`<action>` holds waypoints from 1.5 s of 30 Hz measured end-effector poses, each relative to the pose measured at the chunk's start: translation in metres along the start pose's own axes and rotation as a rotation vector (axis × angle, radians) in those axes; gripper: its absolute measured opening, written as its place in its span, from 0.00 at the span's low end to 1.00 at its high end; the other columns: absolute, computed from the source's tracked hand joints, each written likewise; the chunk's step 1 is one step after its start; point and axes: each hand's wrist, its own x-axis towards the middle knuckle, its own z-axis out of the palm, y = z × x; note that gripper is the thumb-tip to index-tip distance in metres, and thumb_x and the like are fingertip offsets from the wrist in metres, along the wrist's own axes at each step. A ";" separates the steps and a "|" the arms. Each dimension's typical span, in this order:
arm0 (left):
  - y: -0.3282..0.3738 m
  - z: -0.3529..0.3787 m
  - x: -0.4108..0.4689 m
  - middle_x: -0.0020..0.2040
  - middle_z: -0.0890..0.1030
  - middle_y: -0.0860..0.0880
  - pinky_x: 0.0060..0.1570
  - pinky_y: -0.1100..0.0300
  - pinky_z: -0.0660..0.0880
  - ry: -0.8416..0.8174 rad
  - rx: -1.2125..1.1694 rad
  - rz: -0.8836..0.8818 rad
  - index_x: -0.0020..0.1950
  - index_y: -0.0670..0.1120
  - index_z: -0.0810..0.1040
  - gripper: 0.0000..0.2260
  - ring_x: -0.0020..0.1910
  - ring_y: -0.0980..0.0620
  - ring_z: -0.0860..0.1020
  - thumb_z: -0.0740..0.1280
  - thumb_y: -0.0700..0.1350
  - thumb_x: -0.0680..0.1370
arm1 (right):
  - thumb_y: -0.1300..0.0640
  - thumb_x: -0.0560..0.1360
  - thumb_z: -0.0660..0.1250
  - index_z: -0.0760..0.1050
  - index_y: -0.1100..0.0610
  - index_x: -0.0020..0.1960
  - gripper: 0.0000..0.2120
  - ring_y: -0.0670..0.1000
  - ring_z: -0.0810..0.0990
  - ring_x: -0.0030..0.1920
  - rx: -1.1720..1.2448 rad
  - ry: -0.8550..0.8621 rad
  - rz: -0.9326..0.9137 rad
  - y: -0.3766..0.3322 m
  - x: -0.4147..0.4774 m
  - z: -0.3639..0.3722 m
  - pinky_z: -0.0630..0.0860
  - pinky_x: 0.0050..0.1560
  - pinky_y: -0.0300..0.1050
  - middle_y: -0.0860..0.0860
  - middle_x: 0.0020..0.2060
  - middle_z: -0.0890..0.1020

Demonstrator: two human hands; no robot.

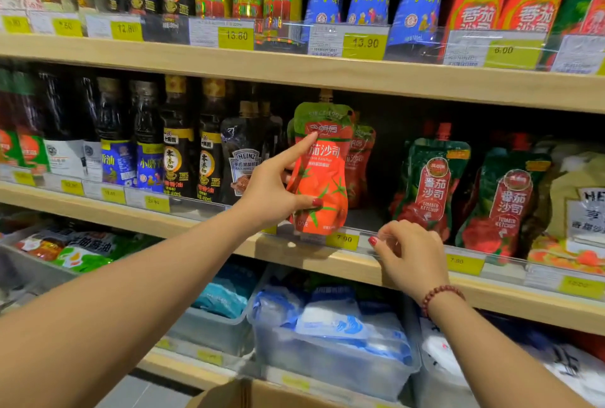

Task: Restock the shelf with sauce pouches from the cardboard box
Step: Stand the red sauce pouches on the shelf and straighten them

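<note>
left hand (pixel 270 193), fingers (pixel 294 150) clamped on an orange sauce pouch (pixel 322 175); right hand (pixel 411 253), fingers (pixel 376 239) pinched on the clear price rail (pixel 504 258)

Sauces crowd a wooden supermarket shelf (pixel 294 258) behind its clear price rail (pixel 203 209). Dark soy-sauce bottles (pixel 176 149) stand left of the Heinz bottle (pixel 244 162), with orange-red ketchup pouches (pixel 327 172) just right of it. Farther right of it are green-and-red ketchup pouches (pixel 432 185) and a pale Heinz pouch (pixel 576 198).
</note>
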 end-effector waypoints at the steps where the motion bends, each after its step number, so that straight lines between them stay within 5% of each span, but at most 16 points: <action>1: -0.003 0.001 0.007 0.52 0.75 0.58 0.36 0.70 0.77 0.011 0.002 0.005 0.67 0.71 0.63 0.43 0.45 0.71 0.77 0.77 0.36 0.65 | 0.48 0.73 0.66 0.71 0.44 0.38 0.06 0.47 0.72 0.38 0.007 0.040 0.001 -0.001 -0.001 0.003 0.59 0.41 0.44 0.41 0.32 0.73; 7: -0.023 0.009 0.043 0.51 0.73 0.65 0.34 0.76 0.73 0.087 0.116 0.034 0.70 0.68 0.61 0.44 0.41 0.76 0.74 0.77 0.36 0.65 | 0.49 0.72 0.68 0.70 0.44 0.38 0.07 0.45 0.69 0.34 -0.001 0.149 -0.025 0.004 -0.007 0.012 0.60 0.41 0.44 0.40 0.30 0.70; 12: -0.053 0.020 0.052 0.63 0.75 0.55 0.46 0.60 0.80 0.084 0.121 -0.041 0.68 0.72 0.61 0.45 0.52 0.57 0.78 0.77 0.35 0.66 | 0.49 0.72 0.69 0.71 0.44 0.38 0.07 0.45 0.69 0.34 -0.024 0.183 -0.039 0.004 -0.006 0.016 0.60 0.39 0.43 0.40 0.30 0.70; 15: -0.066 0.022 0.051 0.68 0.69 0.56 0.43 0.76 0.73 0.020 0.181 -0.029 0.68 0.73 0.60 0.46 0.60 0.61 0.68 0.77 0.34 0.65 | 0.49 0.72 0.69 0.70 0.44 0.38 0.07 0.44 0.69 0.34 -0.031 0.187 -0.038 0.005 -0.007 0.018 0.59 0.39 0.42 0.40 0.31 0.70; 18: -0.067 0.020 0.051 0.70 0.68 0.53 0.43 0.76 0.73 -0.060 0.274 -0.025 0.69 0.73 0.56 0.47 0.59 0.60 0.68 0.76 0.35 0.67 | 0.49 0.72 0.68 0.70 0.44 0.38 0.08 0.45 0.68 0.33 -0.036 0.188 -0.037 0.005 -0.008 0.017 0.58 0.38 0.43 0.41 0.30 0.69; 21: -0.065 0.014 0.046 0.65 0.71 0.50 0.38 0.68 0.78 -0.088 0.356 -0.053 0.70 0.74 0.47 0.49 0.50 0.58 0.77 0.74 0.37 0.69 | 0.50 0.71 0.69 0.70 0.45 0.38 0.08 0.45 0.68 0.33 -0.030 0.197 -0.031 0.003 -0.009 0.016 0.59 0.38 0.43 0.41 0.30 0.69; 24: -0.066 0.006 0.039 0.50 0.77 0.52 0.30 0.69 0.74 -0.072 0.424 -0.071 0.69 0.74 0.38 0.52 0.37 0.58 0.78 0.74 0.38 0.70 | 0.50 0.72 0.68 0.70 0.45 0.38 0.07 0.45 0.69 0.34 -0.029 0.195 -0.026 0.002 -0.009 0.017 0.59 0.39 0.43 0.41 0.30 0.70; 27: -0.063 -0.001 0.036 0.43 0.75 0.52 0.35 0.63 0.76 -0.073 0.534 -0.107 0.69 0.72 0.34 0.52 0.37 0.57 0.77 0.74 0.42 0.71 | 0.51 0.72 0.68 0.70 0.45 0.38 0.08 0.45 0.68 0.33 -0.027 0.201 -0.032 0.001 -0.010 0.017 0.58 0.39 0.43 0.41 0.30 0.69; 31: -0.058 -0.001 0.037 0.44 0.77 0.47 0.42 0.53 0.78 -0.067 0.684 -0.168 0.77 0.55 0.47 0.44 0.40 0.49 0.78 0.73 0.43 0.71 | 0.52 0.72 0.69 0.70 0.45 0.38 0.08 0.45 0.67 0.33 -0.030 0.201 -0.023 0.001 -0.011 0.016 0.57 0.39 0.42 0.41 0.30 0.69; 36: -0.056 0.002 0.040 0.48 0.77 0.44 0.43 0.53 0.77 -0.067 0.793 -0.209 0.74 0.45 0.60 0.35 0.45 0.45 0.78 0.73 0.44 0.71 | 0.52 0.72 0.68 0.70 0.45 0.38 0.08 0.44 0.67 0.33 -0.029 0.205 -0.021 0.000 -0.011 0.016 0.58 0.39 0.42 0.41 0.30 0.69; 40: -0.053 0.001 0.040 0.45 0.76 0.45 0.37 0.55 0.76 -0.099 0.766 -0.174 0.75 0.59 0.36 0.50 0.37 0.49 0.77 0.73 0.41 0.72 | 0.51 0.72 0.68 0.71 0.45 0.38 0.07 0.45 0.68 0.33 -0.034 0.198 -0.018 0.001 -0.011 0.017 0.58 0.40 0.43 0.41 0.30 0.70; 45: -0.046 0.006 0.046 0.47 0.73 0.42 0.42 0.49 0.77 -0.123 0.829 -0.222 0.73 0.61 0.32 0.50 0.42 0.44 0.77 0.70 0.38 0.72 | 0.52 0.72 0.69 0.71 0.45 0.38 0.07 0.45 0.68 0.34 -0.038 0.199 -0.014 -0.001 -0.011 0.016 0.59 0.40 0.43 0.41 0.30 0.70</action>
